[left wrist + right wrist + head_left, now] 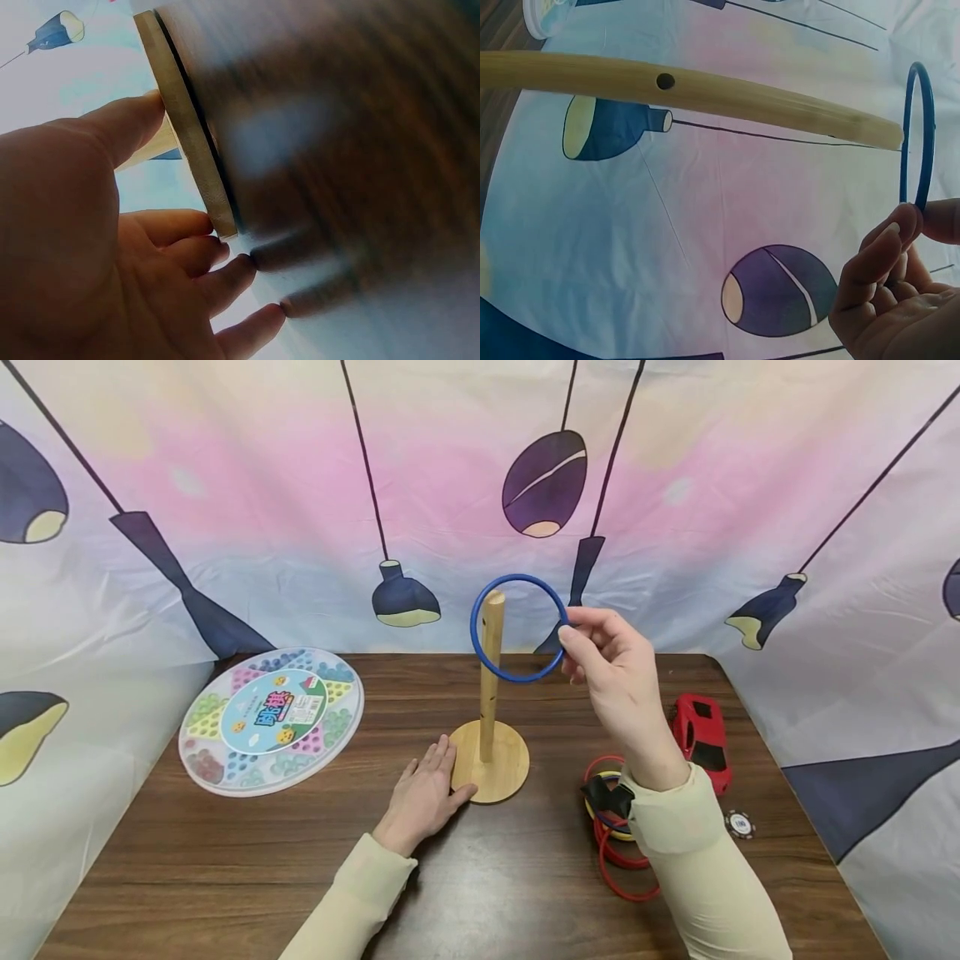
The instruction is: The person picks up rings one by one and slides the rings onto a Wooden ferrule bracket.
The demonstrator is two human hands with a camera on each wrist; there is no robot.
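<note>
While the right hand (615,668) pinches the blue ring (519,627) between thumb and fingertips, it holds it upright at the top of the wooden peg (491,677), the peg's tip showing through the loop from the head view. The left hand (423,793) lies flat and relaxed on the tabletop (225,860), fingers against the left edge of the peg's round base (491,762). This looks like the threading step; the next move would call for levelling the ring over the tip (it stands on edge now) and lowering it. Near right lie two red rings (622,860) and one yellow ring (600,814), partly hidden by the sleeve; one red toy car (701,731) and one chip (739,823) sit farther right, one marble board (272,720) far left.
</note>
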